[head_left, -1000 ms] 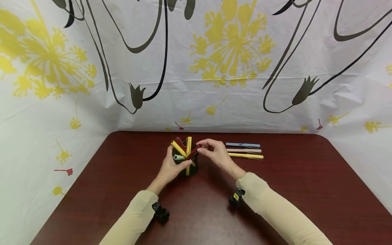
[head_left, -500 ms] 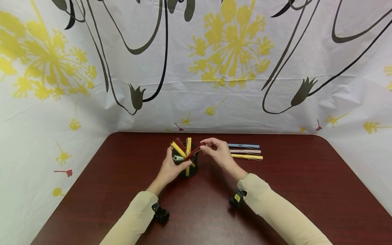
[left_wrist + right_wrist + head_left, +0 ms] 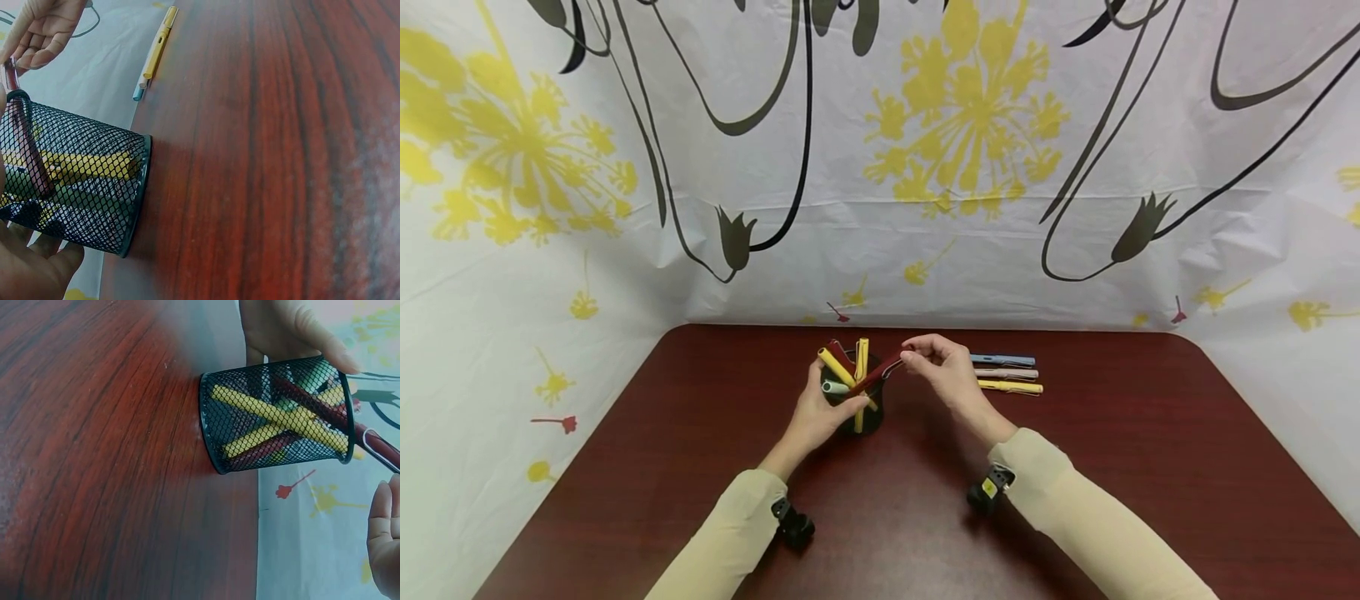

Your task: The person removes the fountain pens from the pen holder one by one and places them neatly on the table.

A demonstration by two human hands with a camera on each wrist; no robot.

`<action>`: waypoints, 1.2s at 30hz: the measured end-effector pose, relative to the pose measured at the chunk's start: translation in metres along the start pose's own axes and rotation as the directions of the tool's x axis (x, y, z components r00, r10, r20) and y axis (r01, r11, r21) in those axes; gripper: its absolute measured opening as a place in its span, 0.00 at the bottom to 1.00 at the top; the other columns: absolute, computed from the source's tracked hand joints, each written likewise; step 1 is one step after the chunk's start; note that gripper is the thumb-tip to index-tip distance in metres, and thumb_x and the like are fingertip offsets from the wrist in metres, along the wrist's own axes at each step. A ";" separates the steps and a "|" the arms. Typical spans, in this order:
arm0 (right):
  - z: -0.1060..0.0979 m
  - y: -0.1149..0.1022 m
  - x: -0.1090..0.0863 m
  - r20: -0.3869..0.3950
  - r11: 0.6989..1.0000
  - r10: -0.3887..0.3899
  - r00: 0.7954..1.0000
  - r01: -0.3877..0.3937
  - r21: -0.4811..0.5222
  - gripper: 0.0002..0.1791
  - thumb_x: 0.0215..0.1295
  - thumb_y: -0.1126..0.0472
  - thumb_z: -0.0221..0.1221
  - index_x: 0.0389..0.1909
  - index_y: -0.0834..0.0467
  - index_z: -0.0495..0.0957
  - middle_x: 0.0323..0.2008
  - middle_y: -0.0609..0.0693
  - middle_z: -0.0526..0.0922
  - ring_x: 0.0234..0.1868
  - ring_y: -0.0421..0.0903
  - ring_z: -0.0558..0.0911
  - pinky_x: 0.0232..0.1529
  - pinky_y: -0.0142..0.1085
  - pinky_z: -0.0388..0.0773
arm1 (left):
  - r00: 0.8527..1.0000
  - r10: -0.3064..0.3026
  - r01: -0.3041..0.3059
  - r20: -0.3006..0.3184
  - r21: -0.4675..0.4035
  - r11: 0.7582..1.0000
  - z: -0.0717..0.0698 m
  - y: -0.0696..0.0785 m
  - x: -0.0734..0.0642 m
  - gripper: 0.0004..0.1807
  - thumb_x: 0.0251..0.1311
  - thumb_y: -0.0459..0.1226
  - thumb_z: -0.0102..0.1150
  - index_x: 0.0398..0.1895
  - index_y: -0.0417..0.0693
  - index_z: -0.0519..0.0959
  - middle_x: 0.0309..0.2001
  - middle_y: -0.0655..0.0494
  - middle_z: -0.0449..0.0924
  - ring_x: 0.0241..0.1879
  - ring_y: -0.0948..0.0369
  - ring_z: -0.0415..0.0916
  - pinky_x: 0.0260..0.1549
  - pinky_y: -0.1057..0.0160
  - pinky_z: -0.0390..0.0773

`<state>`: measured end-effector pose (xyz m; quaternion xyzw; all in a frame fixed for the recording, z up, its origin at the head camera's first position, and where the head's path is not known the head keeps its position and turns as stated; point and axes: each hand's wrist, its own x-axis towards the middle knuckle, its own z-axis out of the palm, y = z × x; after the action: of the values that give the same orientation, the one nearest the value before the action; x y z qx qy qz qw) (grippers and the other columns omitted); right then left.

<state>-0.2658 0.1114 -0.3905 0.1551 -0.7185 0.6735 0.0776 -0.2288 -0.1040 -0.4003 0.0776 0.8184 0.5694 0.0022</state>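
"How's the mesh cup (image 3: 250, 422) standing?"
"Upright on the tabletop (image 3: 880, 508); black, round; several pens (image 3: 837, 367) inside."
"And the dark red pen (image 3: 875, 377)?"
"Slanted over its rim; lower end inside; silver-clipped end outside."

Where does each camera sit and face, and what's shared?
Head: on the head, looking forward and down at the table; left hand, right hand and sleeves show.
Left wrist: on that wrist, facing the mesh cup; both hands show.
Right wrist: on that wrist, facing the mesh cup; both hands show.
Wrist views share mesh cup and dark red pen.
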 end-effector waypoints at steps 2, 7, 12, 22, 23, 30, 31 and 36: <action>-0.002 -0.001 -0.001 -0.019 0.999 0.017 1.000 -0.016 0.034 0.15 0.60 0.67 0.62 0.45 0.71 0.77 0.28 0.45 0.80 0.30 0.43 0.82 0.39 0.39 0.81 | 1.000 0.000 0.000 0.003 0.000 1.000 0.000 0.000 0.000 0.49 0.53 0.38 0.67 0.72 0.41 0.45 0.63 0.35 0.64 0.61 0.44 0.64 0.57 0.45 0.66; -0.010 -0.003 -0.003 -0.075 0.993 0.069 0.995 -0.061 0.103 0.17 0.61 0.66 0.61 0.47 0.74 0.74 0.27 0.41 0.81 0.29 0.40 0.82 0.39 0.38 0.80 | 1.000 0.000 0.000 0.012 -0.006 1.000 -0.001 -0.003 0.000 0.49 0.54 0.38 0.66 0.72 0.42 0.45 0.61 0.35 0.65 0.60 0.44 0.66 0.55 0.46 0.68; -0.023 -0.005 -0.007 -0.141 0.975 0.132 0.981 -0.102 0.199 0.13 0.62 0.65 0.60 0.45 0.68 0.76 0.27 0.41 0.82 0.29 0.38 0.82 0.40 0.37 0.80 | 1.000 0.006 -0.006 0.010 -0.013 1.000 0.000 -0.016 0.006 0.50 0.54 0.40 0.67 0.72 0.44 0.44 0.58 0.37 0.68 0.57 0.46 0.69 0.51 0.48 0.72; -0.064 0.000 -0.022 -0.193 0.866 0.298 0.935 -0.179 0.468 0.04 0.64 0.65 0.58 0.35 0.53 0.79 0.29 0.42 0.82 0.30 0.37 0.82 0.39 0.30 0.79 | 1.000 -0.017 0.017 -0.013 0.004 1.000 0.005 -0.042 0.017 0.54 0.51 0.47 0.69 0.73 0.53 0.43 0.61 0.41 0.67 0.60 0.48 0.67 0.53 0.47 0.71; -0.069 0.002 -0.024 -0.202 0.860 0.304 0.931 -0.177 0.478 0.05 0.64 0.66 0.57 0.35 0.53 0.79 0.29 0.42 0.82 0.30 0.37 0.82 0.39 0.30 0.79 | 1.000 -0.020 0.020 -0.013 0.009 1.000 0.005 -0.042 0.017 0.54 0.51 0.47 0.69 0.73 0.53 0.43 0.61 0.40 0.66 0.61 0.48 0.66 0.54 0.47 0.70; -0.103 0.015 -0.041 -0.241 0.866 0.339 0.909 -0.201 0.459 0.05 0.64 0.66 0.57 0.34 0.54 0.79 0.28 0.43 0.83 0.29 0.37 0.83 0.37 0.30 0.80 | 1.000 -0.029 0.029 0.010 0.009 1.000 0.001 -0.016 0.006 0.51 0.54 0.41 0.67 0.73 0.45 0.42 0.61 0.34 0.66 0.60 0.43 0.66 0.53 0.45 0.70; -0.107 0.017 -0.043 -0.241 0.864 0.344 0.908 -0.205 0.459 0.05 0.64 0.67 0.57 0.33 0.54 0.79 0.28 0.43 0.83 0.29 0.37 0.83 0.38 0.31 0.80 | 0.999 -0.030 0.029 0.012 0.013 0.999 0.001 -0.010 0.004 0.51 0.54 0.40 0.67 0.73 0.44 0.42 0.60 0.34 0.66 0.60 0.43 0.66 0.53 0.45 0.70; -0.124 0.025 -0.054 -0.239 0.865 0.381 0.893 -0.253 0.433 0.04 0.63 0.66 0.59 0.32 0.53 0.79 0.29 0.42 0.83 0.31 0.38 0.84 0.40 0.33 0.80 | 0.999 -0.028 0.027 0.018 0.010 1.000 -0.001 0.001 -0.003 0.50 0.55 0.39 0.66 0.73 0.43 0.42 0.61 0.34 0.65 0.61 0.44 0.65 0.54 0.45 0.69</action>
<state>-0.2357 0.2414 -0.4213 -0.0644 -0.5633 0.8225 0.0460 -0.2262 -0.1046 -0.3993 0.0716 0.8222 0.5644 0.0172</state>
